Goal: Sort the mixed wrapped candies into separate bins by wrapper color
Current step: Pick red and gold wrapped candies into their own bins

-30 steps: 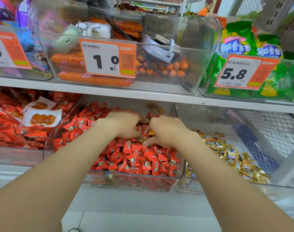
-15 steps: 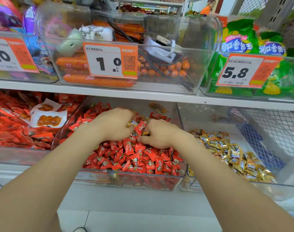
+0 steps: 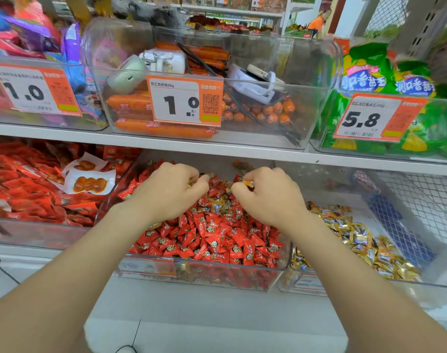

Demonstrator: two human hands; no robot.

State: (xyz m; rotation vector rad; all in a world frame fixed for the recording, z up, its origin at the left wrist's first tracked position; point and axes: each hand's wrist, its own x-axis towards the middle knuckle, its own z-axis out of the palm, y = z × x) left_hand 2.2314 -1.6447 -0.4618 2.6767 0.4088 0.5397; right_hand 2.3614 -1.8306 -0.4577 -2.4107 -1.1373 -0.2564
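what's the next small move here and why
Probably lift the right hand rightward and drop its pinched gold candy into the gold-candy bin; it sits over the red-candy bin, where gold wrappers don't belong.

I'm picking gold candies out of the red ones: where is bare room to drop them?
The right bin is bare at its back and right, between the gold pile and the mesh. The white ledge before the bins is free too. The red bin is crowded but for its back edge.

Bright, even shop light with soft shadows; the edges bow and blur, and glare streaks the clear bins (image 3: 306,80).
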